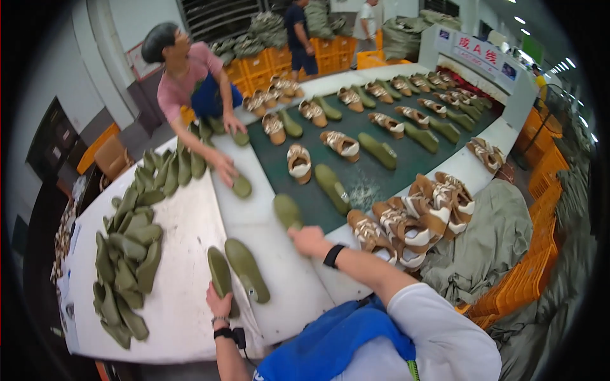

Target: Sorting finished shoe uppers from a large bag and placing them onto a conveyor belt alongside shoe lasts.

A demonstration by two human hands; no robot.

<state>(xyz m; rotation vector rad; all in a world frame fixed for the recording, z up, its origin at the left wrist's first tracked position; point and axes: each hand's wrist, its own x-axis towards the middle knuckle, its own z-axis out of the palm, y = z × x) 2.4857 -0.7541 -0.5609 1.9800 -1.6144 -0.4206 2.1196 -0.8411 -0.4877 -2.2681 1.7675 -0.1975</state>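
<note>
My left hand (218,303) is closed around the heel end of a green shoe last (220,270) over the white table. Just right of it a second green last (246,270) lies on the table, untouched. My right hand (310,241), fingers closed, grips the near end of another green last (288,210) beside the edge of the dark green conveyor belt (286,165). On the belt, close to that last, rest a further green last (332,188) and a brown-and-white sneaker (298,163).
A heap of green lasts (130,254) covers the table's left part. Brown sneakers (413,216) crowd the belt's near edge. Sneakers and lasts stand in rows along the belt. Across the table a co-worker (203,82) in pink reaches toward lasts. Orange crates (540,247) stand at right.
</note>
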